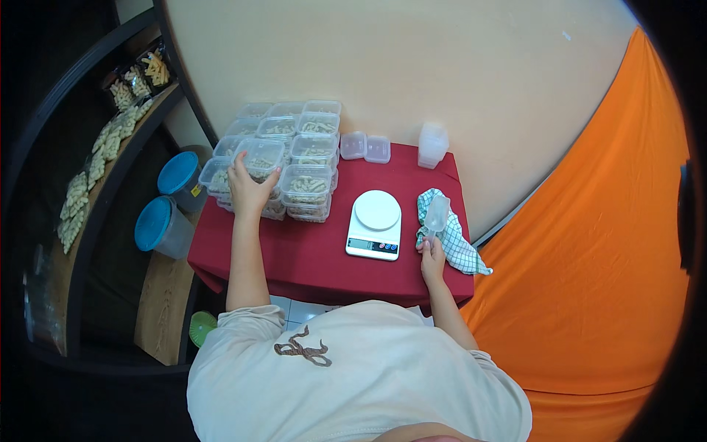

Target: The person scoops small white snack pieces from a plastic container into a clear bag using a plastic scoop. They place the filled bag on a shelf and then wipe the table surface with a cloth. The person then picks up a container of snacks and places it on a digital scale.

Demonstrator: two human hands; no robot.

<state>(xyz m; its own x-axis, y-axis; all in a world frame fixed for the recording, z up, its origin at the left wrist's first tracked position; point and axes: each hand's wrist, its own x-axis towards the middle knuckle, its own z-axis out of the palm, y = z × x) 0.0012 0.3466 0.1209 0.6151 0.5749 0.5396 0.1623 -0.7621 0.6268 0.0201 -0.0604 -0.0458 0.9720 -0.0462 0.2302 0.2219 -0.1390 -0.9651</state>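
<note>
My left hand [249, 185] grips a clear lidded plastic container [260, 154] from its near side, fingers spread across its width. Pale, short snack pieces show through the plastic. It is at the front of several stacks of similar filled containers [307, 182]; whether it rests on the one beneath is hidden. My right hand [433, 259] holds the handle of a clear plastic scoop [437, 214], which lies over a green-and-white checked cloth [461, 246]. Between my hands stands a white digital kitchen scale [373, 237] with nothing on its round platform.
Two clear lids [353, 146] lie by the wall, left of a stack of nested plastic tubs [432, 145]. A red cloth covers the table [315, 262]. Shelving on the left carries bagged snacks [110, 141] and blue-lidded buckets [153, 224]. Orange fabric [585, 276] hangs at the right.
</note>
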